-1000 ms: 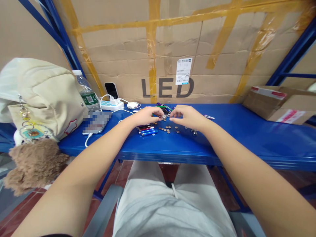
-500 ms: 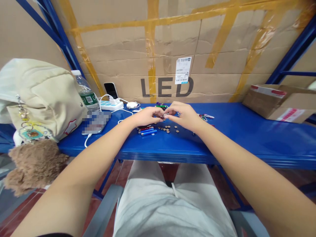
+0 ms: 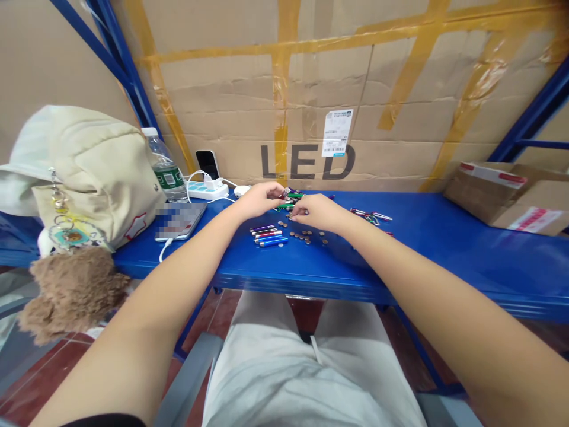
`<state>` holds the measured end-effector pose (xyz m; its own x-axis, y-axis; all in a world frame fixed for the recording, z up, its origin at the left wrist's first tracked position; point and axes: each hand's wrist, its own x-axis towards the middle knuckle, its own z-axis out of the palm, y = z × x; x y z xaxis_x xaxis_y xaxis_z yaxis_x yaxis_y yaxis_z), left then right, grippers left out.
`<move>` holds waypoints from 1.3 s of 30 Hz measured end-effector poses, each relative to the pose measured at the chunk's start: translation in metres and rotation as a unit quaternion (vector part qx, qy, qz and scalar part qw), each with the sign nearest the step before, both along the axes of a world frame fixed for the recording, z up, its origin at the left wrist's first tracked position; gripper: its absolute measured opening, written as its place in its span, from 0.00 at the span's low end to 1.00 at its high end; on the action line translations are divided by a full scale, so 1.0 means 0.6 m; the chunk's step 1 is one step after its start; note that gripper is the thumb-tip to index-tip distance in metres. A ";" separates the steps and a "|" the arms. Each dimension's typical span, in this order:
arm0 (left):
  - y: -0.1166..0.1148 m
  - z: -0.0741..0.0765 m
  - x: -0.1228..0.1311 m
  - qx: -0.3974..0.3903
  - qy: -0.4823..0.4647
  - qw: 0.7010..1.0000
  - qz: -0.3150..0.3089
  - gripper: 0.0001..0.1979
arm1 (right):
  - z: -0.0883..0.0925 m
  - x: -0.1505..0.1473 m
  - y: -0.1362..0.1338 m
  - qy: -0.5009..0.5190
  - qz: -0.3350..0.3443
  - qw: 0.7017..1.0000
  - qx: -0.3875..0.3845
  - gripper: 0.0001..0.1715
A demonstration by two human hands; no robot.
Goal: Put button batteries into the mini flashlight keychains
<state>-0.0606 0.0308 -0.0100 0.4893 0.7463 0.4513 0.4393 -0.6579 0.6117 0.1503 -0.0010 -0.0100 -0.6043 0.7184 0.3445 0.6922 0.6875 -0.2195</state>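
My left hand (image 3: pixel 260 200) is curled over the back of the pile, with a small, dark red tube with a silvery end (image 3: pixel 283 194) at its fingertips. To its right, my right hand (image 3: pixel 316 212) reaches down with thumb and fingers pinched together just above the blue table. Whatever is in that pinch is too small to make out. Between and behind the hands lies a pile of coloured tubes (image 3: pixel 293 201), partly covered by them. Closer to me, several slim metal tubes (image 3: pixel 269 235) in blue, red and purple lie side by side. Several button cells (image 3: pixel 306 236) are scattered beside them.
Metal clips and tubes (image 3: pixel 371 215) lie right of my hands. At left are a phone (image 3: pixel 180 222) on a cable, a power strip (image 3: pixel 207 190), a water bottle (image 3: pixel 166 169) and a cream bag (image 3: pixel 93 178). An open cardboard box (image 3: pixel 511 193) stands at right.
My hands, together before, have come apart. The left has moved back toward the pile; the right has lowered to the table near the button cells. The view has shifted slightly.
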 end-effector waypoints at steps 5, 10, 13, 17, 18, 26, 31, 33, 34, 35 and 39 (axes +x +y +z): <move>0.016 0.000 -0.020 -0.014 -0.015 1.000 0.015 0.09 | 0.013 -0.063 0.036 -0.084 -0.042 0.993 -0.073 0.08; 0.023 0.001 -0.032 -0.042 -0.028 0.999 0.015 0.11 | 0.028 -0.087 0.043 -0.150 -0.031 0.979 -0.137 0.05; 0.022 0.002 -0.029 -0.041 -0.021 0.999 0.008 0.11 | 0.032 -0.087 0.042 -0.167 -0.032 0.974 -0.150 0.06; 0.014 0.006 -0.026 -0.031 0.000 1.000 0.000 0.10 | 0.036 -0.075 0.039 -0.176 -0.047 0.971 -0.156 0.07; 0.010 0.007 -0.026 -0.027 0.009 1.000 0.002 0.10 | 0.039 -0.068 0.036 -0.173 -0.050 0.971 -0.155 0.07; -0.029 0.013 -0.004 0.010 0.135 0.991 -0.004 0.09 | 0.036 0.042 -0.022 0.137 -0.075 0.981 -0.118 0.08; -0.048 0.010 0.030 0.030 0.165 0.985 -0.033 0.08 | 0.013 0.052 -0.048 0.228 -0.029 0.966 -0.116 0.10; -0.052 0.009 0.037 0.035 0.169 0.984 -0.039 0.08 | 0.011 0.045 -0.049 0.221 -0.022 0.969 -0.110 0.10; -0.052 0.008 0.038 0.034 0.167 0.984 -0.041 0.08 | 0.011 0.041 -0.049 0.217 -0.022 0.970 -0.106 0.09; -0.052 0.008 0.038 0.031 0.165 0.985 -0.042 0.09 | 0.010 0.039 -0.048 0.213 -0.021 0.971 -0.103 0.09; -0.050 0.008 0.035 0.023 0.169 0.984 -0.044 0.09 | 0.007 0.037 -0.046 0.206 -0.018 0.975 -0.078 0.08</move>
<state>-0.0396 0.0006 -0.0051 0.6793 0.6766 0.2843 0.5527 -0.7265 0.4083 0.1725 -0.0284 -0.0058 -0.4114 0.7996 0.4375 0.5460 0.6006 -0.5841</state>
